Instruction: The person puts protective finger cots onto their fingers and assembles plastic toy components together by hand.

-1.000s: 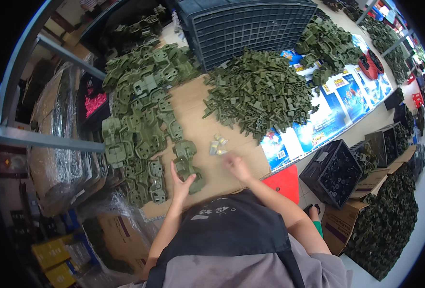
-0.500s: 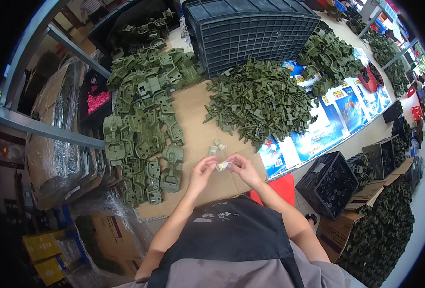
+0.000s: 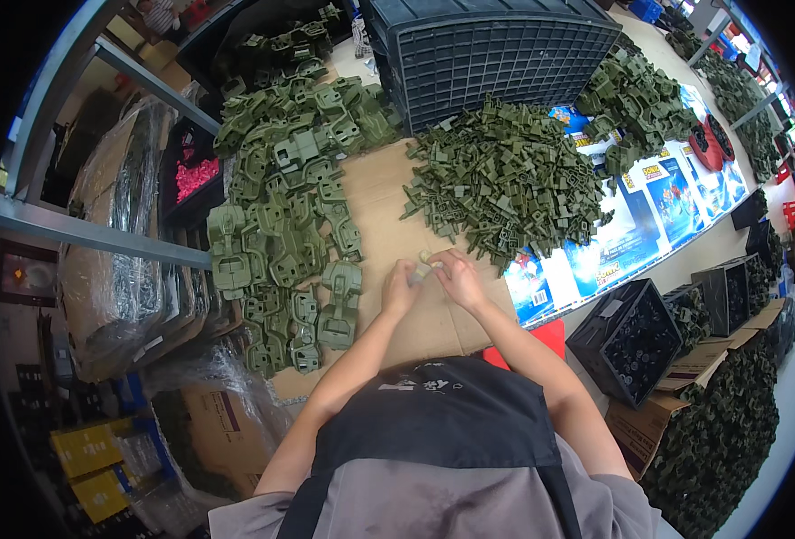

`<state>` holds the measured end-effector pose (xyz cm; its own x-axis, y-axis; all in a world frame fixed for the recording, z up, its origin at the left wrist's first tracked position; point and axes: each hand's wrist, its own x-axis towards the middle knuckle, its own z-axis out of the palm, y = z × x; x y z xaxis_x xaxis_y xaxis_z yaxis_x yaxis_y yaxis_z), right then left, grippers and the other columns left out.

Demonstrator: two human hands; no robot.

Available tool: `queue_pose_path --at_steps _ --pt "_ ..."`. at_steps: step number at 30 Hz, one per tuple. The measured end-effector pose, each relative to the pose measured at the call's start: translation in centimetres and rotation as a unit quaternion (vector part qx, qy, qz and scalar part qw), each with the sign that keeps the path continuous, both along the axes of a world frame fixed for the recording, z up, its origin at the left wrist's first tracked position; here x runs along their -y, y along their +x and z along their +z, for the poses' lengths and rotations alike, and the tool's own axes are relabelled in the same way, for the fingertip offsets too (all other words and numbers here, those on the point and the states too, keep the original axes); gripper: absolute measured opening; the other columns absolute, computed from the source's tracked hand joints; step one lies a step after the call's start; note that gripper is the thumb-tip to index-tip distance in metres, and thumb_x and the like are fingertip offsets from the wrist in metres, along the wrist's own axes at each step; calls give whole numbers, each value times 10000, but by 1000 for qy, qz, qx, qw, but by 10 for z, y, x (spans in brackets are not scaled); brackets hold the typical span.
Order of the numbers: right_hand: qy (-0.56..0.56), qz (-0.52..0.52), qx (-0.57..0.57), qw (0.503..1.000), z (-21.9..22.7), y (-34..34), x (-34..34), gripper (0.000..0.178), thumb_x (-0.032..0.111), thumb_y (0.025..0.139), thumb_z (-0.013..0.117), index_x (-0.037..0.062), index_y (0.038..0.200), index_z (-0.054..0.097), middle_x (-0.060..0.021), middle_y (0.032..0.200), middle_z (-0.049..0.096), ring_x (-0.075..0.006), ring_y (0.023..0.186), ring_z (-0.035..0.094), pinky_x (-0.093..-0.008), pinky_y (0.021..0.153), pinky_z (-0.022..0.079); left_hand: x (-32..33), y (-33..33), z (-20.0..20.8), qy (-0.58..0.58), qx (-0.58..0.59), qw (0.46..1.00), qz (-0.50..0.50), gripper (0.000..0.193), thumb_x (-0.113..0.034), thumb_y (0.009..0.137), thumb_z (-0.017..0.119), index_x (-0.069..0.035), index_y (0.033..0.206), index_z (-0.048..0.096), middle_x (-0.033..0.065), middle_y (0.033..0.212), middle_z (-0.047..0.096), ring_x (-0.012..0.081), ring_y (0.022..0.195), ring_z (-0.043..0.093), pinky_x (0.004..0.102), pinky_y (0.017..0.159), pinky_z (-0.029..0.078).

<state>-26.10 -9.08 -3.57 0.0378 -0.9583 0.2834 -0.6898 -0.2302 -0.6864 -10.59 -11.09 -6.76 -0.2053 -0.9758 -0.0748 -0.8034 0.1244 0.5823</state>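
My left hand and my right hand meet over the bare cardboard on the bench. Their fingers are closed around a small whitish item, too small and blurred to name. Just beyond it a pale yellowish bit shows near the right fingertips. Left of my hands lie rows of larger olive-green moulded plastic parts. Ahead and to the right rises a heap of small olive-green plastic pieces.
A large dark plastic crate stands at the back of the bench. Printed blue sheets cover its right side, with red-and-black shoe-like items on them. A metal frame borders the left. Black crates stand on the right.
Both hands have moved forward, away from my body, to where the small pale pieces lay on the cardboard. My fingers now cover part of that spot. The view has shifted slightly.
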Motion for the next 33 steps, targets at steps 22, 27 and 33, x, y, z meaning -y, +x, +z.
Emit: queue_pose_path --at_steps 22,27,33 --pt "202 -27 305 930 48 19 -41 138 0 780 539 -26 914 564 -51 764 600 -95 659 555 -213 578 452 -47 6 81 59 -232 971 2 299 -298 741 644 -73 876 501 54 857 533 173 846 523 315 731 404" --pt "263 -51 464 844 49 18 -36 67 -25 784 526 -21 844 557 -80 782 601 -118 688 576 -244 647 497 -42 -3 36 181 -523 833 -2 208 -201 805 591 -55 896 474 23 778 553 81 700 538 238 590 440" --pt "269 -45 367 889 42 24 -43 38 27 797 546 -6 816 542 -47 721 585 -84 598 536 -199 571 435 -49 10 52 144 -293 945 33 137 -69 776 569 -55 874 475 39 737 572 106 671 565 272 591 449"
